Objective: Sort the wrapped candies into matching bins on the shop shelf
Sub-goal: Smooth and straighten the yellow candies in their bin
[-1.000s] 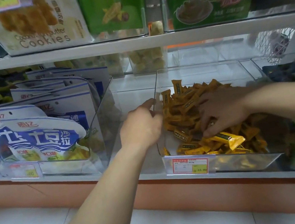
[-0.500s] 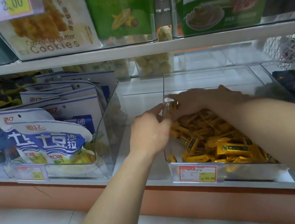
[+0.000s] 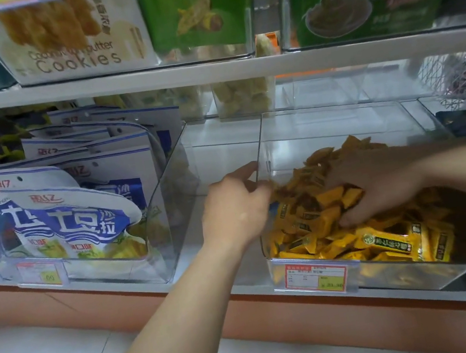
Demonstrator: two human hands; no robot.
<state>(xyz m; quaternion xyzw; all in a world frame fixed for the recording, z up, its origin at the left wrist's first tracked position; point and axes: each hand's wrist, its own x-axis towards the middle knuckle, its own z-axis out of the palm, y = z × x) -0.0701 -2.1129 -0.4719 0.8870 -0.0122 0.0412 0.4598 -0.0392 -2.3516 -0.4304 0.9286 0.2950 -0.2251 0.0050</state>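
Right hand [image 3: 379,181] moved from back corner onto yellow candies [image 3: 321,223], fingers curled round some | left hand [image 3: 235,207] fingers clamped on left wall of clear bin [image 3: 326,128] | price tag [image 3: 316,278] at front

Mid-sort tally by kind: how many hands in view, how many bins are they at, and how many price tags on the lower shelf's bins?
Bins: 1, the candy bin
Hands: 2, left hand gripping its wall, right hand grasping yellow candies
Price tags: 2
Total: 5
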